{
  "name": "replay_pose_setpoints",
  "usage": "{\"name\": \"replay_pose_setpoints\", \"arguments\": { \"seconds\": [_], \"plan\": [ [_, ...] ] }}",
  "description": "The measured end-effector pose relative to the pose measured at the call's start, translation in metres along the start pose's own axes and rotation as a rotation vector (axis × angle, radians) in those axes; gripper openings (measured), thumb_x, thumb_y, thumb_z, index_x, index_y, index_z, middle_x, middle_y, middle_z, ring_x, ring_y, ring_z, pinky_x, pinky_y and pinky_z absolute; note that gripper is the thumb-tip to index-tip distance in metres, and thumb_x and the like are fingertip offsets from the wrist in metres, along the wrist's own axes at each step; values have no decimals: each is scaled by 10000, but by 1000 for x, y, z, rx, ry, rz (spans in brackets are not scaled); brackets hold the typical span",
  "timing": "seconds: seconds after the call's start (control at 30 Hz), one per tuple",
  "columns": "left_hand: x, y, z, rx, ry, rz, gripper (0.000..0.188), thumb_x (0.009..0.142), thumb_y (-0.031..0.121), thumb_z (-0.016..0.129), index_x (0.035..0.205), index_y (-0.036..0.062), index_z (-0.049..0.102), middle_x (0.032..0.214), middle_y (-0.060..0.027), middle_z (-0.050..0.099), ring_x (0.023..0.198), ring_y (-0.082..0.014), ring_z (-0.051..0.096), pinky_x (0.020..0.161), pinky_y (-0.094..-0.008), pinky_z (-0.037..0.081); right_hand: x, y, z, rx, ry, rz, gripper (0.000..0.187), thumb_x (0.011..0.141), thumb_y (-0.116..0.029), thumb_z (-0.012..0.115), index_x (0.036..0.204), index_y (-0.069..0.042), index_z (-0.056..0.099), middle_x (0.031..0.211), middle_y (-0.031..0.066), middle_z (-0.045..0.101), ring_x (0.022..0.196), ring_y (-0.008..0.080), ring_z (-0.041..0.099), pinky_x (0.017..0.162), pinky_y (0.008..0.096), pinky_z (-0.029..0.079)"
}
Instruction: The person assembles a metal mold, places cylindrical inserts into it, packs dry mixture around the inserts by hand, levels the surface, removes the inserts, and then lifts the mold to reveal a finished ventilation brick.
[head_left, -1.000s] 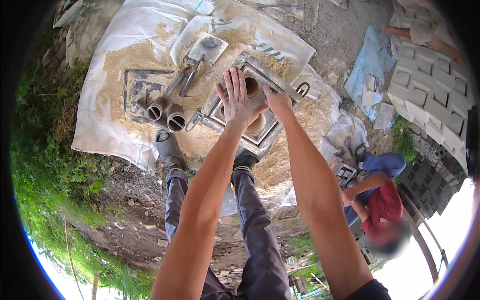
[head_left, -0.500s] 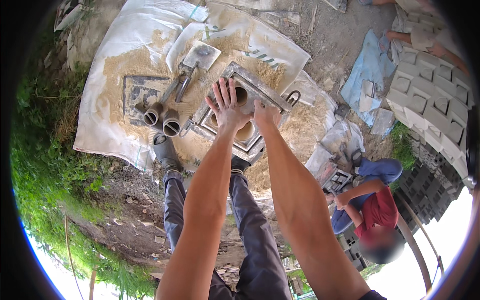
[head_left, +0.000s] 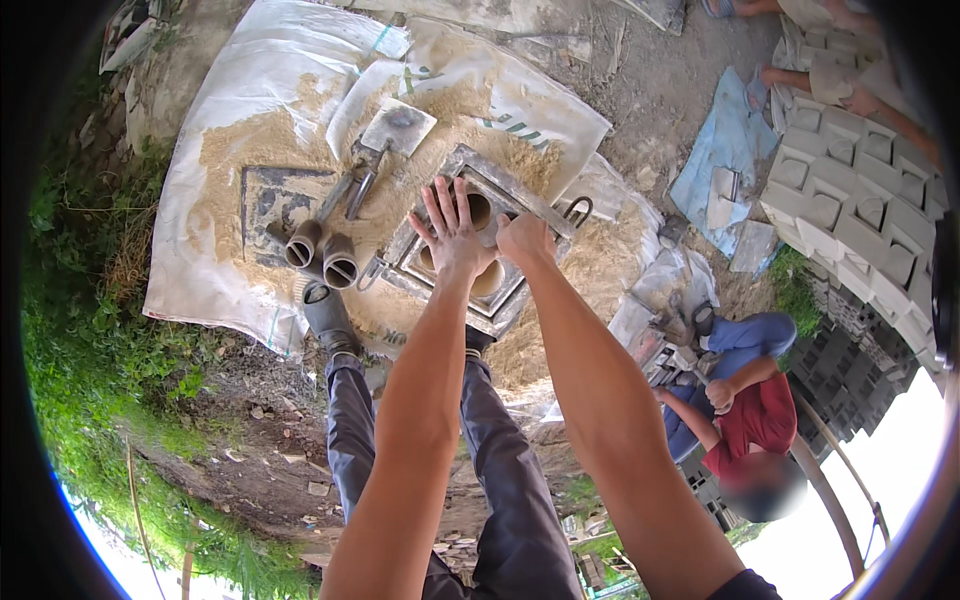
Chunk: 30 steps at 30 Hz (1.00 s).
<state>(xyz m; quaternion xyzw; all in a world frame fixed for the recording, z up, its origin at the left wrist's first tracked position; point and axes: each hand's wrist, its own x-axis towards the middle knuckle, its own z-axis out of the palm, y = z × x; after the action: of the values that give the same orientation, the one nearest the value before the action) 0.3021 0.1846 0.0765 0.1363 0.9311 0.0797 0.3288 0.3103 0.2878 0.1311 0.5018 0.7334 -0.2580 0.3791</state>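
The left hand [head_left: 455, 245] spreads wide over the frame [head_left: 518, 191] on the sand [head_left: 592, 268]; the right hand [head_left: 527, 238] curls there — its grip is hidden. Round holes [head_left: 489, 279] look made — the block isn't out yet.

Wht woven-plastic sheet [head_left: 550, 95] w/ print, too sandy/small to read as words.
Green letter strokes [head_left: 515, 132] up-R of L fingers [head_left: 446, 210]; more green marks [head_left: 422, 76] straight beyond; dk letter-like marks [head_left: 390, 335] down-L, nearer.

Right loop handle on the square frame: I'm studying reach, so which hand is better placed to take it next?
Probably the right hand: it is nearer the right loop handle, while the left hand is farther left over the square frame.
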Motion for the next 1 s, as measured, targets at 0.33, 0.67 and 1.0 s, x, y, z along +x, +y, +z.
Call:
{"name": "replay_pose_setpoints", "arguments": {
  "seconds": [0.33, 0.67, 1.0],
  "plan": [
    [-4, 7, -16, 14, -167, -14, 1243, 671, 667, 646, 1504, 134, -107, 1556, -159, -172, 1423, -368, -188, 1082, -622, -113, 15, 7, -2, -197, -103, -35, 491, 907, -396, 487, 1106, 24, 645, 1185, 204, 619, 1122, 342, 591, 927, 406, 484],
    [-1, 15, -13, -32, -132, -46, 1162, 730, 706, 563, 1509, 136, -84, 1561, -136, -169, 1424, -350, -197, 1079, -606, -143, 11, 15, -2, -121, -9, -81, 544, 882, -428, 505, 1026, 74, 657, 1102, 284, 622, 1063, 377, 610, 928, 414, 480],
    [-1, 9, -15, 21, -159, -35, 1209, 702, 688, 602, 1502, 137, -118, 1560, -146, -173, 1419, -349, -216, 1075, -602, -150, -13, 6, -17, -133, -77, -31, 470, 912, -377, 519, 1114, 30, 638, 1162, 242, 615, 1116, 350, 590, 953, 400, 467]
  ]
}}
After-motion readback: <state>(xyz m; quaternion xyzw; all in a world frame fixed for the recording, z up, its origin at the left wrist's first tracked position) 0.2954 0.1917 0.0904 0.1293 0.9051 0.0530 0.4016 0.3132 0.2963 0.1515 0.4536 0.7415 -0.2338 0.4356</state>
